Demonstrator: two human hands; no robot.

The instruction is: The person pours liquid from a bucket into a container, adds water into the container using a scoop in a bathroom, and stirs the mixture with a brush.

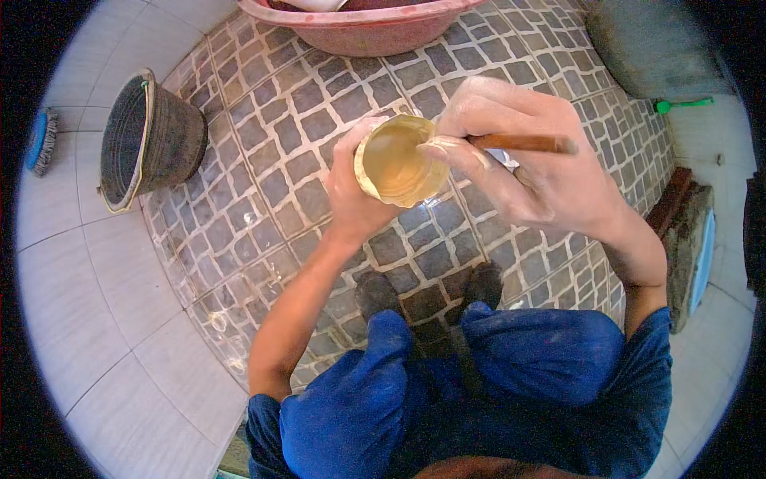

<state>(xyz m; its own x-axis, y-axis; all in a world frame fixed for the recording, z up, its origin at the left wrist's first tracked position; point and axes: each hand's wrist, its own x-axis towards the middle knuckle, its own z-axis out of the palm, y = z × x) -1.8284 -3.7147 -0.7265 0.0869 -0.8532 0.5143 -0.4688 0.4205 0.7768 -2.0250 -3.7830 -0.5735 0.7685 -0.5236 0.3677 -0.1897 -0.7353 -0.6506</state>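
A yellowish cup-shaped vessel with an uneven, ragged rim is held up in front of me, its opening facing me. My left hand is wrapped round its left side and underside. Closed in a pinch, my right hand grips a brown-handled tool. The handle points right, and my fingers hide the working end, so I cannot make out its kind. The right thumb and fingertips are at the vessel's right rim. Pale dust or residue coats the right fingers.
A red basin with something white inside stands ahead on the tiled floor. To the left, a black bucket tilts near a blue brush. A green-handled item and a grey slab-like object are at right.
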